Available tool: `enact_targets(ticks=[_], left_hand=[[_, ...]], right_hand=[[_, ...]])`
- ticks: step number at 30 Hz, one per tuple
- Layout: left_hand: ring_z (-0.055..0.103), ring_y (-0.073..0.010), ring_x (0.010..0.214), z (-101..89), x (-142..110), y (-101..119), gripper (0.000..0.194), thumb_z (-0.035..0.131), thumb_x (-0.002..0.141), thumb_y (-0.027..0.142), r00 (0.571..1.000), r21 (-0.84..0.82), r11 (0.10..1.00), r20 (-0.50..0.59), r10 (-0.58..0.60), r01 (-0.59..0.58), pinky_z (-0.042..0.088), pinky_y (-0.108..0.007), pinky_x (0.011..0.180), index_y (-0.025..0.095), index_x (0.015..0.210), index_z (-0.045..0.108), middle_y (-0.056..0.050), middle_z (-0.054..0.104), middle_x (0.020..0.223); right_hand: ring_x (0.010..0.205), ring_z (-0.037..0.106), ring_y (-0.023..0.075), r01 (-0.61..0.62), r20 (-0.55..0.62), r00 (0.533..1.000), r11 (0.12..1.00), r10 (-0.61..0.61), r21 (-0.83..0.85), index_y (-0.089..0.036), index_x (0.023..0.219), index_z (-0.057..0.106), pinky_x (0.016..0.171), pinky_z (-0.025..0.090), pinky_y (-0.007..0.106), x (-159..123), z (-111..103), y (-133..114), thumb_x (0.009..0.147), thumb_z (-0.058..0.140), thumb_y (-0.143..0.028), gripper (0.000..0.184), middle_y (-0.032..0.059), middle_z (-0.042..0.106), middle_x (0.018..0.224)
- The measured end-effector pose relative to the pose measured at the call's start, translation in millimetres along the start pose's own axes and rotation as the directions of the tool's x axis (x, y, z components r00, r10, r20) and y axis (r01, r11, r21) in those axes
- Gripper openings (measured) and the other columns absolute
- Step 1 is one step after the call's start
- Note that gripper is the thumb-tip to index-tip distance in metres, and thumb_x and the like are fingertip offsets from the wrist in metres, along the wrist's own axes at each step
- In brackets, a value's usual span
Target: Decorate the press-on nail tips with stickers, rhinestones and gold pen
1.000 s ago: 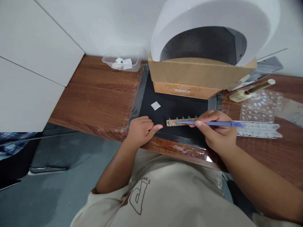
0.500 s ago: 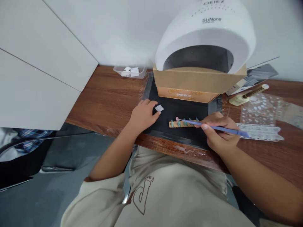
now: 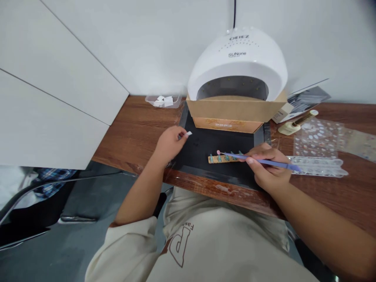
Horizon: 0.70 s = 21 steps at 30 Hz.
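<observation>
The left hand (image 3: 170,144) had just pinched up the white square (image 3: 189,133), occupying both hands; the right hand (image 3: 272,172) gripped the purple tool (image 3: 264,161), the pink piece (image 3: 218,152) at its tip, beyond the fingers.

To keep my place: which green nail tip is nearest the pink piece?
The second nail tip from the left end of the strip; the pink piece is by its top, the others farther off.

A white lamp (image 3: 238,64) tops stacked boxes (image 3: 235,111); polish bottle (image 3: 296,123) right.
</observation>
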<state>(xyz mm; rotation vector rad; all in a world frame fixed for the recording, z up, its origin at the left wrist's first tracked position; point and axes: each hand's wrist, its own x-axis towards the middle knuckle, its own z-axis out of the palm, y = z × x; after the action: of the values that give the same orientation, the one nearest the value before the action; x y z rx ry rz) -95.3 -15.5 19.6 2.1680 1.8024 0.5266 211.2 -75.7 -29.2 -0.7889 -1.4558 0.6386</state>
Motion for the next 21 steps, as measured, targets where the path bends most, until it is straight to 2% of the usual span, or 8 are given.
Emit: enact_targets(ticks=[3, 5, 8, 11, 15, 18, 21], left_hand=[[0.056, -0.0159, 0.075, -35.2, 24.4, -30.7, 0.020, 0.059, 0.090, 0.037, 0.979, -0.030, 0.994, -0.176, -0.104, 0.101, 0.045, -0.030, 0.073, 0.018, 0.086, 0.066, -0.002, 0.066, 0.083], [0.054, -0.0155, 0.077, -59.1, 49.3, -50.3, 0.019, 0.058, 0.089, 0.034, 0.956, -0.001, 0.989, -0.259, -0.140, 0.145, 0.045, -0.030, 0.076, 0.017, 0.090, 0.066, -0.003, 0.066, 0.087], [0.055, -0.0174, 0.085, -83.6, 90.9, -70.2, 0.018, 0.056, 0.088, 0.029, 0.934, 0.081, 0.972, -0.306, -0.186, 0.220, 0.044, -0.032, 0.083, 0.016, 0.095, 0.066, -0.006, 0.066, 0.096], [0.056, -0.0205, 0.094, -87.1, 126.3, -77.9, 0.022, 0.055, 0.087, 0.026, 0.932, 0.153, 0.946, -0.275, -0.237, 0.286, 0.044, -0.034, 0.089, 0.015, 0.102, 0.066, -0.010, 0.067, 0.106], [0.059, -0.0267, 0.096, -75.3, 154.8, -80.9, 0.022, 0.063, 0.079, 0.023, 0.933, 0.180, 0.924, -0.196, -0.303, 0.338, 0.045, -0.040, 0.089, 0.014, 0.099, 0.069, -0.014, 0.069, 0.104], [0.060, -0.0293, 0.103, -74.5, 160.5, -81.5, 0.028, 0.064, 0.078, 0.023, 0.921, 0.191, 0.910, -0.210, -0.329, 0.369, 0.044, -0.042, 0.094, 0.014, 0.104, 0.069, -0.016, 0.068, 0.109], [0.059, -0.0264, 0.109, -78.6, 147.6, -77.0, 0.030, 0.053, 0.088, 0.025, 0.907, 0.167, 0.934, -0.344, -0.243, 0.314, 0.043, -0.039, 0.099, 0.015, 0.113, 0.066, -0.015, 0.067, 0.116]], right_hand=[[0.065, 0.068, 0.0208, 0.004, 0.023, 1.000, 1.000, -0.004, 0.012, -0.029, 0.085, 0.067, 0.065, 0.051, 0.040, 0.3, -0.3, -1.6, 0.075, 0.076, -0.013, 0.021, -0.0014, 0.075, 0.074], [0.065, 0.068, 0.0211, 0.006, 0.028, 1.000, 1.000, -0.007, 0.015, -0.028, 0.086, 0.067, 0.064, 0.052, 0.040, 0.4, -0.3, -2.4, 0.074, 0.076, -0.011, 0.022, -0.0010, 0.075, 0.075], [0.066, 0.068, 0.0213, 0.015, 0.034, 0.999, 1.000, -0.015, 0.018, -0.028, 0.085, 0.067, 0.063, 0.052, 0.040, 0.6, -0.1, -2.3, 0.074, 0.076, -0.012, 0.022, -0.0010, 0.075, 0.074], [0.065, 0.069, 0.0203, 0.034, 0.030, 0.999, 0.999, -0.035, 0.024, -0.028, 0.085, 0.067, 0.064, 0.053, 0.039, 1.5, -0.2, -1.0, 0.075, 0.075, -0.013, 0.020, -0.0015, 0.076, 0.075], [0.066, 0.069, 0.0194, 0.035, 0.029, 0.999, 0.999, -0.035, 0.015, -0.027, 0.087, 0.067, 0.064, 0.053, 0.038, 4.5, 0.0, -1.9, 0.077, 0.074, -0.013, 0.018, -0.0008, 0.076, 0.076], [0.065, 0.068, 0.0183, 0.035, 0.040, 0.999, 0.999, -0.035, -0.012, -0.026, 0.085, 0.067, 0.064, 0.053, 0.036, 7.5, 1.5, -6.5, 0.078, 0.073, -0.012, 0.017, 0.0000, 0.075, 0.074], [0.064, 0.067, 0.0175, 0.029, 0.040, 0.999, 0.999, -0.028, -0.021, -0.026, 0.083, 0.066, 0.064, 0.053, 0.035, 9.2, 3.1, -11.0, 0.079, 0.072, -0.012, 0.016, -0.0003, 0.074, 0.071]])
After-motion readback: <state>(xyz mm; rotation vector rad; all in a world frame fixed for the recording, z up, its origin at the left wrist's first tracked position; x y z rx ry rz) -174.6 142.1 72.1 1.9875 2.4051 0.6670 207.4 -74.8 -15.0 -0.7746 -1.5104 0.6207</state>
